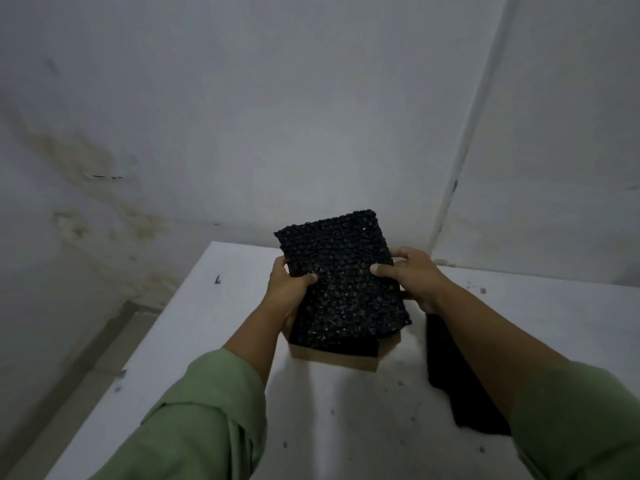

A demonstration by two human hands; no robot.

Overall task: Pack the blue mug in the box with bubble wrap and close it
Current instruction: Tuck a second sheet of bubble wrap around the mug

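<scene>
A sheet of black bubble wrap (341, 278) is held up between both hands above the brown cardboard box (334, 358), which stands on the white table (194, 341). My left hand (289, 289) grips the sheet's left edge, thumb on top. My right hand (412, 275) grips its right edge. The lower end of the sheet hangs into or just over the box opening, and the box interior looks dark. The blue mug is not visible; the wrap hides whatever is in the box.
A dark flat piece (460, 386) lies on the table to the right of the box, partly under my right forearm. A stained white wall (242, 116) rises right behind the table. The table's left edge drops to a tiled floor (52, 393).
</scene>
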